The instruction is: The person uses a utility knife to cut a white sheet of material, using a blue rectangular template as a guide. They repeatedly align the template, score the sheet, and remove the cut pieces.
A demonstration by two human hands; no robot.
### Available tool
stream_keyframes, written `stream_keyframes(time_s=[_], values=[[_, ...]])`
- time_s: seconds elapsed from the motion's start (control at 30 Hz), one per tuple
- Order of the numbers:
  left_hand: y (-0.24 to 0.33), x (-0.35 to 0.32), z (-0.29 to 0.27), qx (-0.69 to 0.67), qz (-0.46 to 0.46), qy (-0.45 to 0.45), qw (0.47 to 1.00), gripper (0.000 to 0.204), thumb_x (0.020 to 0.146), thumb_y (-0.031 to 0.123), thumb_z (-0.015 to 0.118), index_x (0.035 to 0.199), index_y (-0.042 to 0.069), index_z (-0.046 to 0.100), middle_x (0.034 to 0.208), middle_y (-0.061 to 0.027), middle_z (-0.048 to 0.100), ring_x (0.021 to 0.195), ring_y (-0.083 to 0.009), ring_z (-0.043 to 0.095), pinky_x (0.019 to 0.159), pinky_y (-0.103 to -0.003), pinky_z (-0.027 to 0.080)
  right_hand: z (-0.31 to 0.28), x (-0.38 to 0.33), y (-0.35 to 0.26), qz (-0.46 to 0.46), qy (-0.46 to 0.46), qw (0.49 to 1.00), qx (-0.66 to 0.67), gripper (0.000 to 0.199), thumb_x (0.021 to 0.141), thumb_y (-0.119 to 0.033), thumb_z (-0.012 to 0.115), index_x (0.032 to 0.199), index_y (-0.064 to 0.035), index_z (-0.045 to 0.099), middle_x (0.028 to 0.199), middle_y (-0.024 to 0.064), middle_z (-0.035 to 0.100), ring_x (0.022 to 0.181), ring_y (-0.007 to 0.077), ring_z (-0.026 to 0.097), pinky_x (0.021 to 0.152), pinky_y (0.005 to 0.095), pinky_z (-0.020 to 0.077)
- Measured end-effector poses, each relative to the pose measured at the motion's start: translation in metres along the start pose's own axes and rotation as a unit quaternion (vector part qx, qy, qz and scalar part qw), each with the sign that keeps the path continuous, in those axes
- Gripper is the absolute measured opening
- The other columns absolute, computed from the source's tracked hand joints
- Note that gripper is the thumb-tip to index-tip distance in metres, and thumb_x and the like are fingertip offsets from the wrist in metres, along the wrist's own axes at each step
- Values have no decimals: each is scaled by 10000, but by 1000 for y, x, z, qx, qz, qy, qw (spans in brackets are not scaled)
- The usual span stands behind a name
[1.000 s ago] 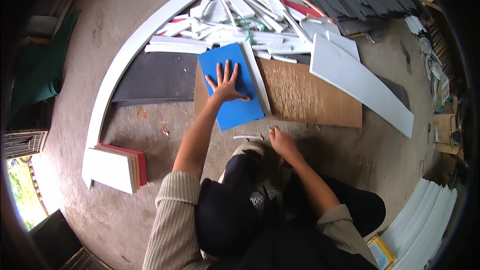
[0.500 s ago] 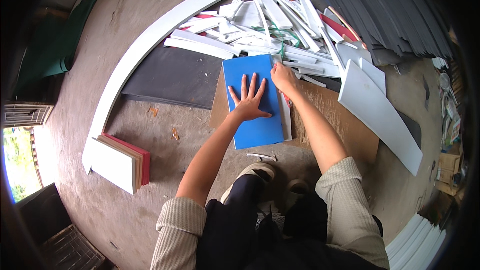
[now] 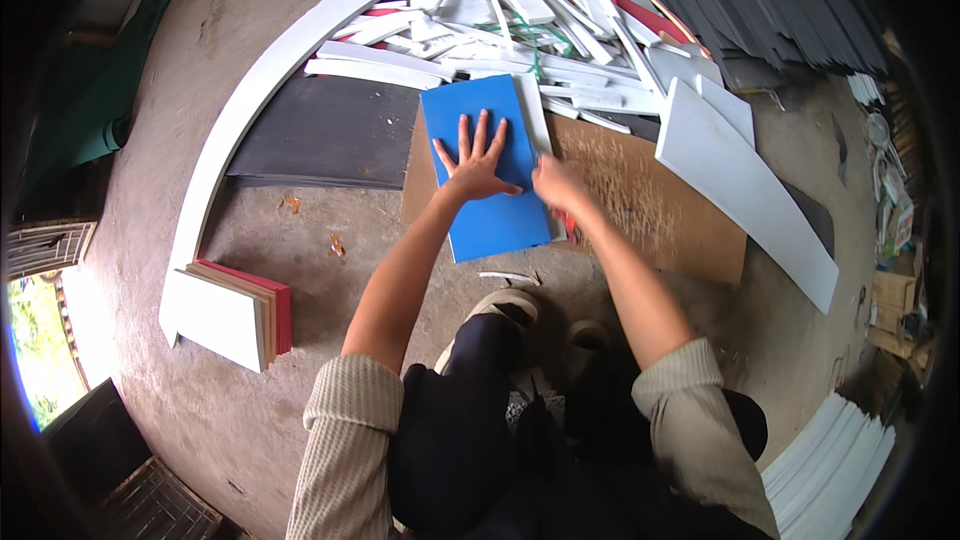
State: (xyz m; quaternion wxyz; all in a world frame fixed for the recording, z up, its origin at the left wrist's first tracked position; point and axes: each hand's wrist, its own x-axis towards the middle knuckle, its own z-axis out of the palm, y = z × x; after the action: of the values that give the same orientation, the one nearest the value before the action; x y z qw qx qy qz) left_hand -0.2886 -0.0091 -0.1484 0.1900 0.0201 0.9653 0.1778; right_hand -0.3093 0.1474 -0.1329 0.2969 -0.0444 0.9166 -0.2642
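A flat blue rectangular board (image 3: 485, 225) lies on top of a white sheet (image 3: 533, 105), which shows as a strip along its right edge. Fingers spread, my left hand (image 3: 475, 165) presses flat on the middle of the blue board. My right hand (image 3: 560, 183) is closed round a red utility knife (image 3: 570, 228) at the board's right edge; motion blurs the hand, and the blade is hidden. Beneath the boards lies a brown, scratched board (image 3: 650, 205).
White offcuts (image 3: 540, 15) are heaped beyond the boards. A large white panel (image 3: 750, 185) lies at right, and a long curved white strip (image 3: 235, 105) at left. Red, tan and white panels (image 3: 225, 315) stand stacked at lower left. A dark sheet (image 3: 325, 135) lies left of the brown board.
My right hand has drawn the knife toward me along the blue board's right edge, from near its top to about the middle. My left hand stays pressed on the board. The whole view has shifted slightly.
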Motion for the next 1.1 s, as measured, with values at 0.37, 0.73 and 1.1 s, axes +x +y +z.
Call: stream_keyframes(time_s=[0.37, 0.73, 1.1], values=[[7, 6, 3, 23, 8, -9, 1000, 1193, 494, 617, 690, 1375, 290, -44, 1429, -60, -165, 1298, -306, -181, 888, -689, -82, 103, -185, 116, 6, -15, 999, -43, 211, 796, -177, 415, 896, -6, 488, 822, 278, 565, 756, 439, 559, 705, 526, 425], [-4, -1, 3, -1, 7, 26, 1000, 1211, 452, 602, 716, 1384, 269, 20, 1440, -77, -106, 1303, -334, -147, 866, -700, -97, -14, -41, 3, -55, 196, 979, -20, 193, 848, -228, 426, 884, -47, 482, 706, 230, 570, 678, 403, 561, 573, 483, 436], [-5, -7, -3, -45, 18, 32, 998, 1194, 457, 562, 730, 1387, 224, 62, 1442, -76, -80, 1301, -328, -160, 865, -698, -114, -31, 88, -61, 9, 58, 998, -21, 312, 843, -207, 373, 994, 39, 490, 680, 190, 610, 479, 264, 604, 448, 346, 507]])
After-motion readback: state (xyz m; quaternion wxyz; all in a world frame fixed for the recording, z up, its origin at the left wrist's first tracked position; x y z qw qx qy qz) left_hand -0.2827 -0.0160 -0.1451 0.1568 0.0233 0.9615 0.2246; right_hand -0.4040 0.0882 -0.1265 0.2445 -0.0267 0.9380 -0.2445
